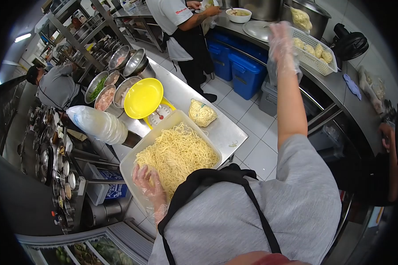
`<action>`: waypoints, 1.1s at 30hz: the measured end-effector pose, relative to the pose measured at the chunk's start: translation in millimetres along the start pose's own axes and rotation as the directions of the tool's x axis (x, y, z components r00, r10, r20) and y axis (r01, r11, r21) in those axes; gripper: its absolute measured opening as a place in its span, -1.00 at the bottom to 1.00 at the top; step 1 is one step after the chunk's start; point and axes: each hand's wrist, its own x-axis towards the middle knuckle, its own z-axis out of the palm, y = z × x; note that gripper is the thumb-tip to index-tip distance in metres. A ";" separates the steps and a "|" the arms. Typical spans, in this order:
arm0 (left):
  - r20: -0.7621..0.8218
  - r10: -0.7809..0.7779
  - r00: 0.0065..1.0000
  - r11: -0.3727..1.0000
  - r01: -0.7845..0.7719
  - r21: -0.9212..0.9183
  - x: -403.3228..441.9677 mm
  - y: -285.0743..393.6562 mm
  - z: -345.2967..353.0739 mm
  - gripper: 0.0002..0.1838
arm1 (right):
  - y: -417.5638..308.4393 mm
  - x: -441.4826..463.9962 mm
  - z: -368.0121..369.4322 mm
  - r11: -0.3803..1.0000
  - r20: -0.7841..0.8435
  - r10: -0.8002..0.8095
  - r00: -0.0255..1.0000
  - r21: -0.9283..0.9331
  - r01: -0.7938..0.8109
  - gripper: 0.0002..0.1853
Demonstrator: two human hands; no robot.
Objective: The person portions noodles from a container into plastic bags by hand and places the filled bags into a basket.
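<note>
My left hand, in a clear plastic glove, rests at the near left side of a plastic tub of yellow noodles. Its fingers are apart and touch the noodles' edge. Far out to the upper right reaches my gloved right hand, blurred, with fingers stretched out beside a white basket. A bag of noodles appears just right of those fingertips, above the basket, with no clear grip on it. Several noodle bags lie in the basket. Another bagged portion sits beside the tub.
A scale with a yellow pan stands behind the tub, near metal bowls of ingredients and a stack of plastic-wrapped containers. Blue bins are under the far counter. One co-worker stands there; another is at left.
</note>
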 end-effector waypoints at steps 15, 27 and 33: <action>0.035 -0.109 0.993 0.994 0.108 0.032 0.2 -7.0 6.8 -0.82 | 90.3 -261.2 113.6 0.848 0.816 0.529 0.234 -0.516 -0.121 -0.74; -0.277 0.614 0.739 0.717 -0.377 0.586 178.4 15.0 -108.3 -0.30 | 114.2 -345.0 100.8 0.835 0.838 0.543 0.058 -0.546 0.063 -0.82; 0.138 0.610 0.780 0.429 -0.471 0.771 240.4 14.8 -83.0 -0.44 | 128.7 -350.0 95.2 0.848 0.848 0.528 0.033 -0.529 0.030 -0.86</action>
